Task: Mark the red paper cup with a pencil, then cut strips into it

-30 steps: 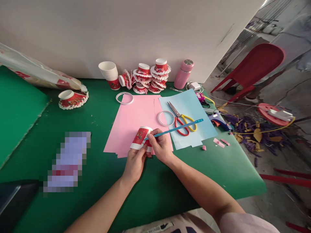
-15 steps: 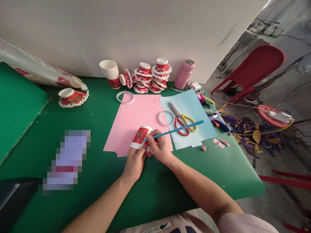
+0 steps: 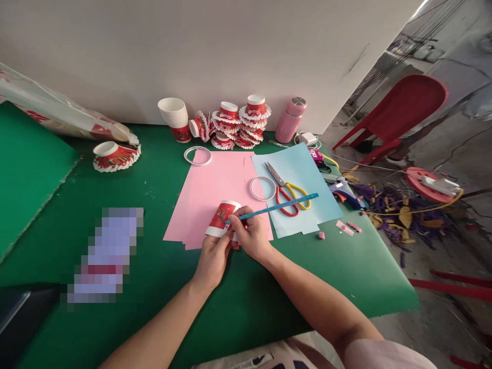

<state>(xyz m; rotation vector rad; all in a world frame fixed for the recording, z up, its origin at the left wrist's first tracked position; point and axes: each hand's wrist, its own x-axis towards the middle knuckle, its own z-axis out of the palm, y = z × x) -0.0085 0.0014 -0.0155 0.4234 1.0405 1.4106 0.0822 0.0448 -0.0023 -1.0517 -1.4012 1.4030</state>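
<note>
A red and white paper cup [image 3: 221,216] lies tilted on its side in my left hand [image 3: 213,259], whose fingers are wrapped round its lower edge. My right hand [image 3: 251,233] pinches a long blue pencil [image 3: 280,206], its tip touching the cup's printed side. Both hands are close together over the near edge of the pink paper sheets [image 3: 221,177]. Scissors [image 3: 286,189] with red and yellow handles lie on light blue paper [image 3: 326,197]. One tape ring [image 3: 263,189] overlaps both papers; another ring [image 3: 197,156] sits at the pink paper's far left corner.
Stacked cups [image 3: 172,115], several fringed cups [image 3: 226,125] and a pink bottle [image 3: 291,120] line the wall. One fringed cup [image 3: 115,155] stands left. A glue gun [image 3: 348,196] lies right, near pink scraps [image 3: 345,228]. A blurred flat object [image 3: 109,251] is at left.
The pencil has shifted slightly, its far end a little further left and lower. Both hands keep nearly the same place and hold.
</note>
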